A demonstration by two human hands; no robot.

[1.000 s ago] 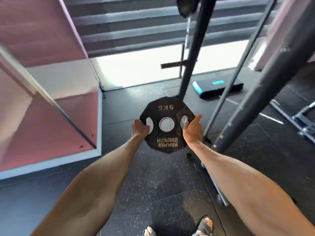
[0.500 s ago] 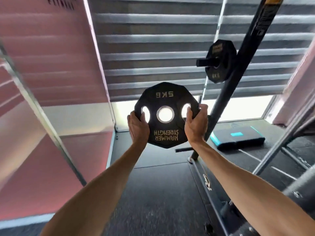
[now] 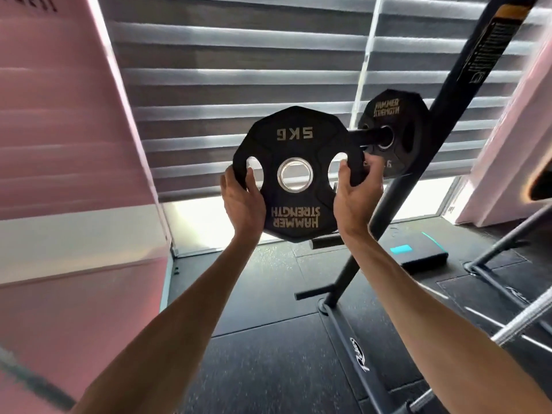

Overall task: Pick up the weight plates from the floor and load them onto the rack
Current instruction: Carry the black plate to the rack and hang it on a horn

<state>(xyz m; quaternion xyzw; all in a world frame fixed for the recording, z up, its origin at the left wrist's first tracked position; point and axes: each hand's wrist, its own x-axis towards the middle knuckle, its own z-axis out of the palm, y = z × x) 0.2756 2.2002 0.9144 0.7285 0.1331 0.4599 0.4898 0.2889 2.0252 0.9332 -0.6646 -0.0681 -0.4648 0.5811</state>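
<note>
I hold a black 5 kg weight plate [image 3: 295,150] upside down at chest height, its lettering inverted and its steel-ringed centre hole facing me. My left hand [image 3: 242,201] grips its left cut-out and my right hand [image 3: 355,195] grips its right cut-out. Just right of it a black peg [image 3: 366,135] sticks out from the slanted rack post [image 3: 442,106]. A second black plate [image 3: 394,132] hangs on that peg against the post. The held plate's right edge overlaps the peg's free end.
Two lower pegs [image 3: 312,292] jut left from the rack post near the floor. A dark step platform with teal marks [image 3: 418,253] lies on the rubber floor behind. A pink wall [image 3: 59,144] stands left. Steel bars [image 3: 519,321] and frame legs cross the lower right.
Both hands have raised the plate from near the floor and carried it right, up to the level of the upper peg. My view has tilted up and closer to the rack.
</note>
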